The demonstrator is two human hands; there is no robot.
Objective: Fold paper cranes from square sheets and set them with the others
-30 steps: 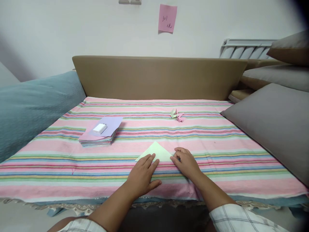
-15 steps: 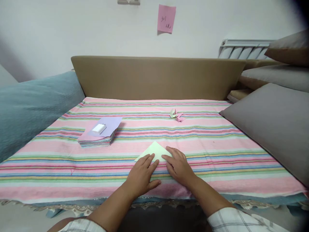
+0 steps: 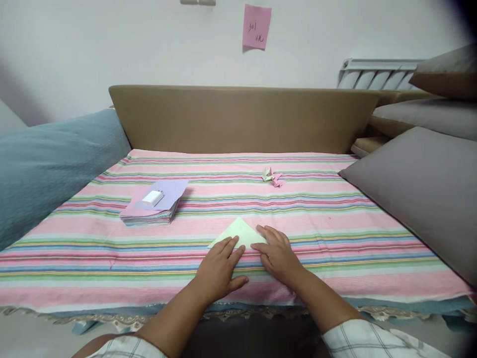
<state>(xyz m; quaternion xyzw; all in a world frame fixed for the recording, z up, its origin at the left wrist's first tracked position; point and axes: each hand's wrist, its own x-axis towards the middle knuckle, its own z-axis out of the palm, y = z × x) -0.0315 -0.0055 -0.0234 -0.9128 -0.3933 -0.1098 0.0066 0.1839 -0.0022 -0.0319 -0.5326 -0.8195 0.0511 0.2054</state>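
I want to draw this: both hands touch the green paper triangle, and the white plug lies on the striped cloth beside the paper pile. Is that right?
Almost: the plug lies on top of the paper pile, not beside it, as the head view shows. The left hand and right hand do touch the triangle.

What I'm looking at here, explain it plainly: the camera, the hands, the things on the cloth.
There is no machine here, just a person's two bare hands, seen by a camera worn on the head that looks forward and down. The left hand and right hand rest their fingers on a pale green paper triangle; neither grips anything. On the striped cloth, a paper stack lies to the left, topped by a white plug adapter. Farther back sit small green and pink folded papers.
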